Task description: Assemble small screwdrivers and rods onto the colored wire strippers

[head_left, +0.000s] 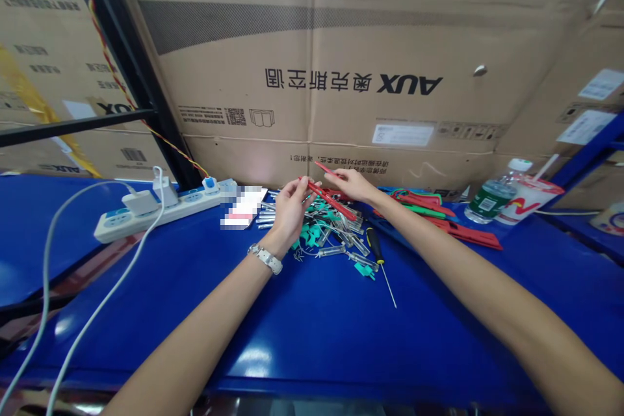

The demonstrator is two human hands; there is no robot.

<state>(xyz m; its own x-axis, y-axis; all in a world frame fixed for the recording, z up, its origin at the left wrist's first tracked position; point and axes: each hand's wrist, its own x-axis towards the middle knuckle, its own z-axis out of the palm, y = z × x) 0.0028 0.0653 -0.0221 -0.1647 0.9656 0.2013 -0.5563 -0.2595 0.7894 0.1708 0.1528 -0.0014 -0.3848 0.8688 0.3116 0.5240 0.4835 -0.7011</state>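
Observation:
My left hand (291, 211), with a pale bracelet on the wrist, pinches one end of a long narrow red plastic piece (334, 200). Between the fingers of my right hand (355, 184) is a thin red strip (321, 166), pointing up and left. Both hands are above a pile of small parts. Clear tube-like pieces (332, 251), green plastic bits (310, 234) and small screws (299, 253) lie in it. A black-and-yellow screwdriver (374, 246) rests on the blue table (292, 331), right of the pile, its shaft toward me.
A power strip (166, 208) with white plugs and cables lies at left, beside a phone-like flat object (244, 207). More red pieces (470, 234), a water bottle (492, 195) and a cup with straw (529, 198) are at right. Large cardboard boxes (341, 32) stand behind.

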